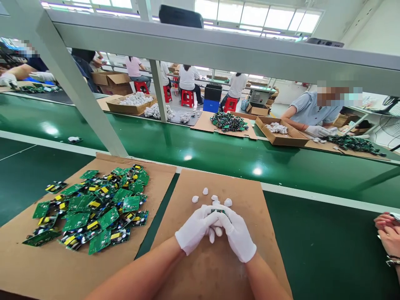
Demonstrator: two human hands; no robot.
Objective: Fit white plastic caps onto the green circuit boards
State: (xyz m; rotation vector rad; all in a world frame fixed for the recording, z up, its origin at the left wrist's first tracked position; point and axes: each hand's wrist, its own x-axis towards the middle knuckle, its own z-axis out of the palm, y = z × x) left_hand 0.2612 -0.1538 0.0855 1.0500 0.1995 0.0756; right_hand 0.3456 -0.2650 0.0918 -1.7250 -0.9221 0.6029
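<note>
Lying in a loose heap on the left cardboard sheet [59, 268], many green circuit boards [108, 217] with yellow, black and white components are seen, some turned face down. The sheet is laid on the dark green table [325, 250]. To its right, across a narrow strip of bare table, the right cardboard sheet [251, 208] is placed, and over it both white-gloved hands are brought together. The left hand [194, 227] is closed around one side of a small circuit board [218, 211], which is gripped between both hands, its upper edge showing between the fingers. Several small white pieces [205, 191] are scattered on the sheet just beyond the fingertips. The other side of the board is gripped by the right hand [239, 233]. At the far right, another person's ungloved hands [389, 235] are partly seen at the table edge. Beyond the table, from left to right, a carton of white parts [125, 109], a dark heap of boards [229, 121] and an open cardboard box [290, 139] holding white parts are set across a long green surface [162, 146].
</note>
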